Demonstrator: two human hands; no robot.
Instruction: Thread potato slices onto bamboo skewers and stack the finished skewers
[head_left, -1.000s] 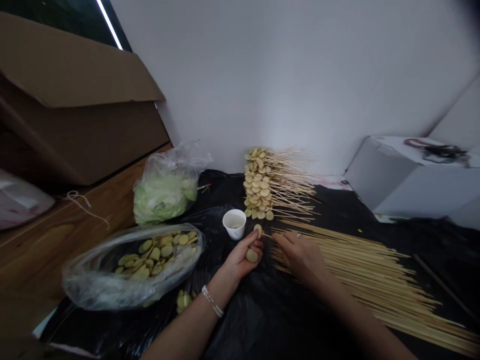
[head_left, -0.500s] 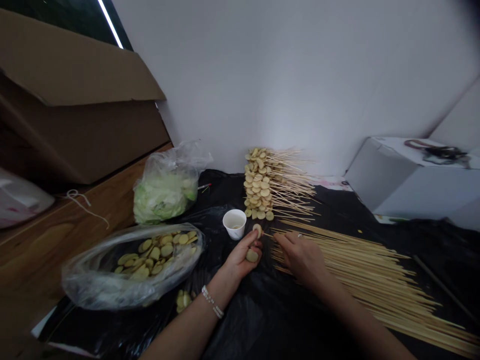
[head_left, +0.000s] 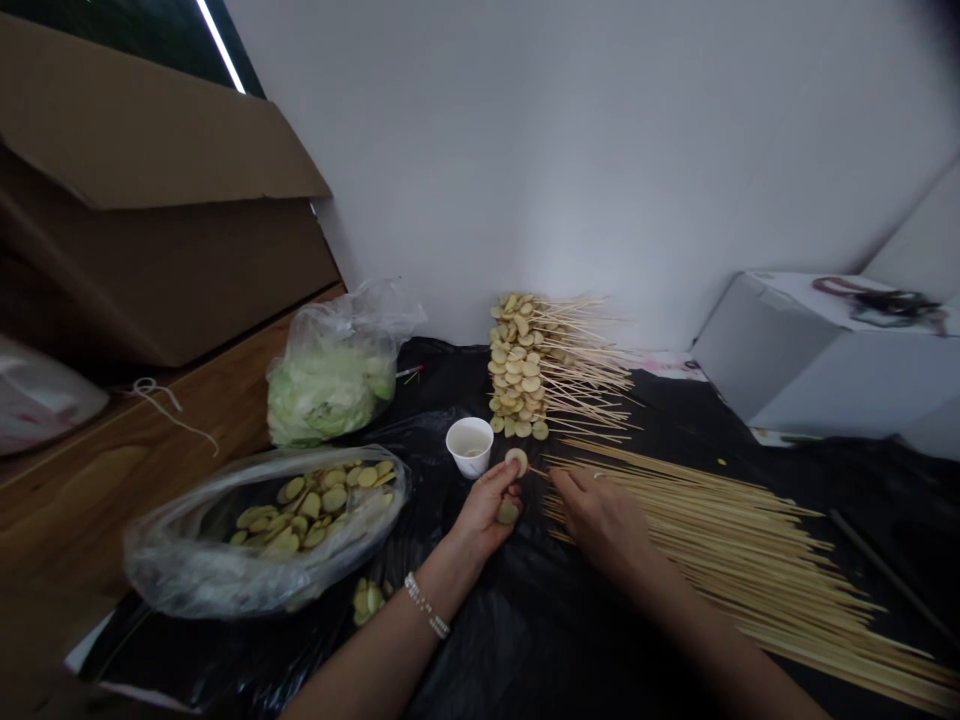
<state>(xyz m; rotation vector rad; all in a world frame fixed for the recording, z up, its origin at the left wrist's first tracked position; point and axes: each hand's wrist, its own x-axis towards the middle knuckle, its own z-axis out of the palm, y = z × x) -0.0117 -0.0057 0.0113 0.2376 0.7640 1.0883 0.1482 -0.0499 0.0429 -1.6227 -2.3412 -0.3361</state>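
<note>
My left hand (head_left: pixel 489 505) is closed, pinching a round potato slice (head_left: pixel 516 461) between thumb and fingertips. Another potato slice (head_left: pixel 507 512) is tucked in its curled fingers. My right hand (head_left: pixel 600 510) grips a wooden skewer (head_left: pixel 536 470) whose tip end reaches the pinched slice; I cannot tell how deep it goes. Under and beside the right hand lie many loose skewers (head_left: pixel 735 550), spread side by side. Beyond the hands is a stack of skewered potato slices (head_left: pixel 517 375), sticks pointing right. A white paper cup (head_left: pixel 469 462) stands just left of the pinched slice.
An open plastic bag (head_left: pixel 172 570) of potato slices lies at left, with a few loose slices (head_left: pixel 367 600) near my left forearm. Behind it stands a bag of cut greens (head_left: pixel 330 385). A cardboard box (head_left: pixel 187 270) is at far left, a white box (head_left: pixel 795 350) at right.
The pinched slice has turned to show more of its flat face toward me. Both hands stay in nearly the same place.
</note>
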